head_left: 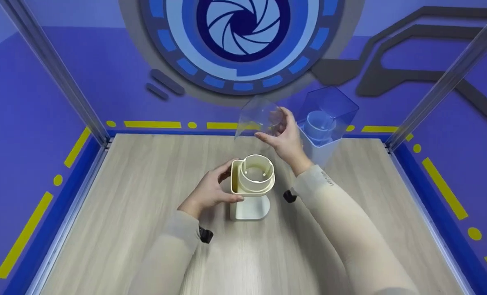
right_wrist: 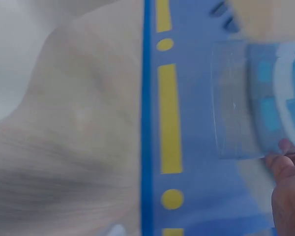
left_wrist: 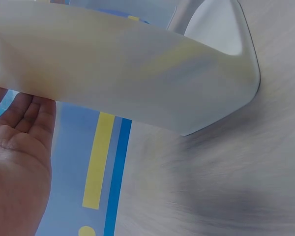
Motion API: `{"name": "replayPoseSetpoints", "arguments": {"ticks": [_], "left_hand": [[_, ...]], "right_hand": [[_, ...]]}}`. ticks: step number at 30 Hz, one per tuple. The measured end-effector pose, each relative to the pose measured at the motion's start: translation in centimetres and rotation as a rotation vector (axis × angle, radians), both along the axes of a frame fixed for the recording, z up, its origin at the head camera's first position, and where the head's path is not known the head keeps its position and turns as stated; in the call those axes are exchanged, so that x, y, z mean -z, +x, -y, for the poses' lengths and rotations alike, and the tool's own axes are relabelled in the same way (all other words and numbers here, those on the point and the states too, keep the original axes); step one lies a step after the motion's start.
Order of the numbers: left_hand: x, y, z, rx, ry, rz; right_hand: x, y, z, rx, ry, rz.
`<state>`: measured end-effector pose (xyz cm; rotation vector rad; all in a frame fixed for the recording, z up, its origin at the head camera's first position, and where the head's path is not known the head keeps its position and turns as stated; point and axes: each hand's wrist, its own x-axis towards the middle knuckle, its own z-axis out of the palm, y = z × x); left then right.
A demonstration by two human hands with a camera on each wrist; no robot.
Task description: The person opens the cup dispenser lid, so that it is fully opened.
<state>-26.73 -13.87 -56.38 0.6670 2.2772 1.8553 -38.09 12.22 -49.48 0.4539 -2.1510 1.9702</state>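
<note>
A cream plastic stand (head_left: 236,209) with a round collar (head_left: 256,184) on top and a rounded white foot stands on the table. My left hand (head_left: 210,188) grips its upper part from the left, thumb in front and fingers behind. In the left wrist view the stand's smooth side (left_wrist: 113,64) fills the upper part, and the left hand (left_wrist: 19,157) lies at its edge. Above and behind the stand, my right hand (head_left: 286,139) holds a clear plastic container (head_left: 255,116) by its right side. The right wrist view shows this clear container (right_wrist: 231,98) with the right fingertips on its lower edge.
Behind the right hand stands a transparent blue bin (head_left: 335,106) with a round blue collar (head_left: 319,125) inside, on a pale base (head_left: 323,153). The wooden table (head_left: 145,176) is bounded by blue panels and metal posts (head_left: 59,69) at both sides.
</note>
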Motion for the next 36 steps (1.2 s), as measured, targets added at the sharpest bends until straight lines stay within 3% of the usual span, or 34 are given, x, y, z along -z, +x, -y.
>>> {"name": "replayPoseSetpoints", "arguments": {"ticks": [8, 21, 28, 36], "left_hand": [[-0.2, 0.0, 0.9, -0.019, 0.001, -0.004], [-0.4, -0.4, 0.0, -0.008, -0.001, -0.009], [-0.2, -0.1, -0.2, 0.007, -0.002, 0.009], [-0.1, -0.1, -0.1, 0.005, 0.01, 0.007]], "right_hand": [[3.7, -1.2, 1.4, -0.007, -0.001, 0.106], [7.3, -1.4, 1.4, 0.042, 0.055, 0.209], [8.8, -0.9, 1.5, 0.023, 0.036, 0.192], [9.4, -0.9, 2.2, 0.031, 0.024, 0.155]]}}
